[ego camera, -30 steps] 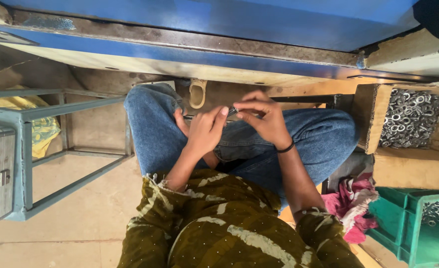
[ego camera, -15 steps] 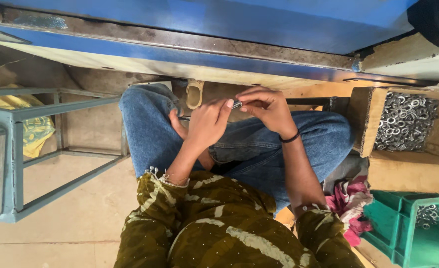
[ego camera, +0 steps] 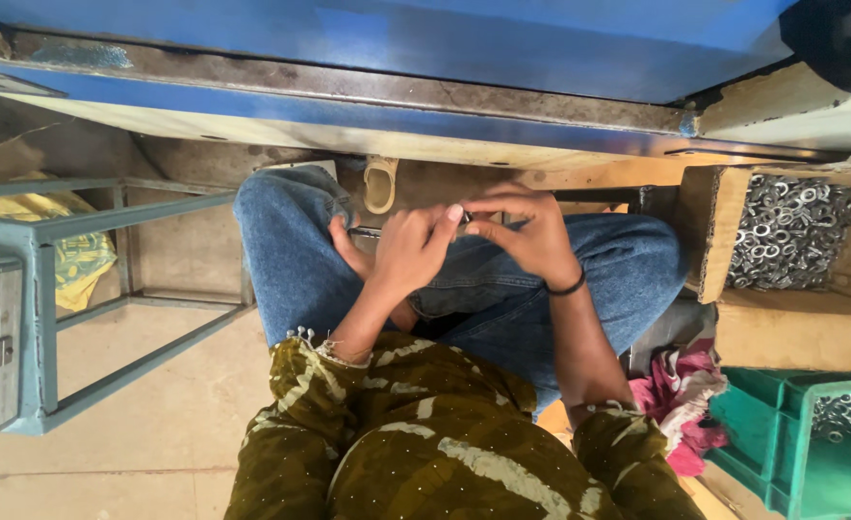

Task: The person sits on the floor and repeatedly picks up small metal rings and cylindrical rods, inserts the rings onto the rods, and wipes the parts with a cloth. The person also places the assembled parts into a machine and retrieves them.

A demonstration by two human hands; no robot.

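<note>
**Small metal part being worked over the lap**

While both hands are being held together above the crossed legs, a small metal piece is being pinched between their fingertips. The left hand is being closed on it from one side, the right hand from the other, the fingers curled round it; what exactly is being done to the piece cannot be told, since most of it is being hidden by the fingers. A thin metal strip is being kept just left of the left hand, on the jeans.

Right of the hands, a cardboard box is being used for a heap of metal rings, and below it a green crate is holding a smaller number of them. Judged from that, much of the stock is still waiting. Left of the hands, a blue-grey metal frame is standing on the floor, a yellow cloth behind it.
</note>
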